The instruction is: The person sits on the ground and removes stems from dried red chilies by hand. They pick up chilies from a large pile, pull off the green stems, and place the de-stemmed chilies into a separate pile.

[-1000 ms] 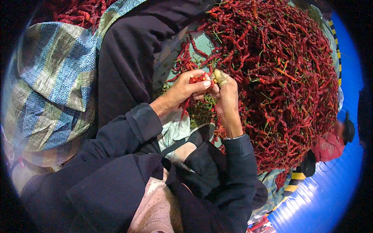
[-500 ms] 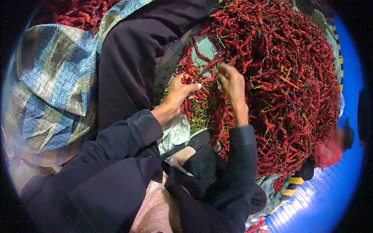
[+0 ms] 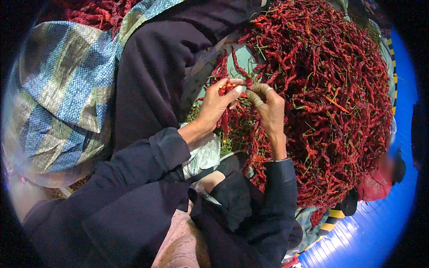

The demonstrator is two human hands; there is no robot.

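Several dried red chillies (image 3: pixel 225 120) are bunched in my left hand (image 3: pixel 211 107), their tips hanging below its curled fingers. My right hand (image 3: pixel 271 109) meets it from the right, with pale coverings on thumb and forefinger. Those two fingers are pinched at a red chilli (image 3: pixel 249 83) beside the left fingertips; a green stalk shows above it. Exactly where the pinch closes is partly hidden. Below the hands lies a heap of green stalks (image 3: pixel 226 145). On the right rises a large pile of red chillies (image 3: pixel 330 102), many with stalks.
A blue-and-beige checked woven sack (image 3: pixel 67 80) stands at the left, with more red chillies (image 3: pixel 100 15) behind it. My dark-trousered leg (image 3: pixel 149 71) lies between sack and pile. Beyond the pile are yellow-and-black striped edging (image 3: pixel 336 213) and a blue floor (image 3: pixel 357 236). A partly seen person (image 3: pixel 377 181) is at right.
My right hand has come down and left to meet my left hand. Its fingers now pinch at the chilli there. The left hand has shifted slightly right.
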